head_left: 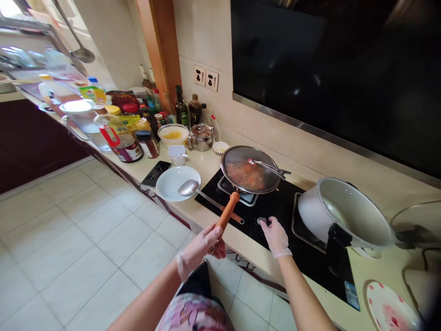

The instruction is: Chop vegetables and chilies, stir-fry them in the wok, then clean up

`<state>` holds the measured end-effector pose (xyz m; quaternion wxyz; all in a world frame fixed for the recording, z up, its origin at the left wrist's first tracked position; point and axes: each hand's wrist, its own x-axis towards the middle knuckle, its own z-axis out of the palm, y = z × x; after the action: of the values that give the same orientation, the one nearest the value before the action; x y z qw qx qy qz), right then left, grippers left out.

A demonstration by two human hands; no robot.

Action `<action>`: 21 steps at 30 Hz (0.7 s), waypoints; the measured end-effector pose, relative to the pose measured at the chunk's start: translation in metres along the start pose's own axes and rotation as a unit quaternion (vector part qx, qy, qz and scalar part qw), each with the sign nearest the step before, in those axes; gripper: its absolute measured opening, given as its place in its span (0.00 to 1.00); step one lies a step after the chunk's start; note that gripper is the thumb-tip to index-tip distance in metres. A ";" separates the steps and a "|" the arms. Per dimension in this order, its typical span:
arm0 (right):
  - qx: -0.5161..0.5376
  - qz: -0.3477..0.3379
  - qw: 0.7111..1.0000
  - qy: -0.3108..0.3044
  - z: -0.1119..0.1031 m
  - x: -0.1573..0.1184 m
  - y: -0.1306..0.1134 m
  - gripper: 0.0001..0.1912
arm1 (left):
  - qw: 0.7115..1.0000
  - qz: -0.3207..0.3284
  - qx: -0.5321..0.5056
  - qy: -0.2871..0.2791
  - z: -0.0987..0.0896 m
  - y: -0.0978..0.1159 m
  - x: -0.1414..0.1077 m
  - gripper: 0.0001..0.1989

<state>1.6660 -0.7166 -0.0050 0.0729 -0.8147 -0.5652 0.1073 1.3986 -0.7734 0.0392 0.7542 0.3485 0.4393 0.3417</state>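
Observation:
My left hand [210, 239], in a clear plastic glove, is wrapped around the wooden handle [228, 212] of a pan. The round pan [237, 152] sits over the left burner with reddish food [250, 174] in it, and a flame shows below its near edge. A metal clamp-like tool [270, 168] with a red tip lies across the pan. With thumb and fingers, my gloved right hand [276, 235] holds the stove knob [262, 221] on the black cooktop [275, 209]. A long spoon [189, 187] rests from a white bowl [165, 184] onto the cooktop, under the pan handle.
A large grey pot [313, 214] stands tilted-looking on the right burner. Beyond it lie a glass lid [418, 225] and a red-spotted plate [375, 294]. Bottles, jars and a steel pot [202, 139] crowd the counter at the left and back. A dark panel [327, 82] overhangs the stove.

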 end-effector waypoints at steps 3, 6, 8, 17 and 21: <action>-0.030 -0.008 0.999 -0.014 0.015 0.005 -0.002 0.21 | 0.997 0.007 -0.067 0.045 -0.004 -0.032 -0.012 0.37; -0.054 -0.010 0.998 -0.019 0.028 0.009 -0.006 0.21 | 0.990 0.027 -0.094 0.098 -0.008 -0.071 -0.025 0.39; -0.071 -0.006 0.997 -0.019 0.035 0.010 -0.007 0.22 | 0.989 0.044 -0.083 0.110 -0.011 -0.091 -0.034 0.37; -0.142 0.003 0.989 0.039 0.058 0.007 -0.009 0.26 | 0.997 0.054 -0.021 0.060 -0.053 -0.186 -0.054 0.28; -0.142 0.006 0.989 0.051 0.063 0.008 -0.013 0.23 | 0.998 0.009 -0.023 0.055 -0.069 -0.238 -0.062 0.27</action>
<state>1.6411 -0.7045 -0.0637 -0.0158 -0.8246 -0.5653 -0.0151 1.3622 -0.9339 -0.1569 0.7333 0.3160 0.4690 0.3774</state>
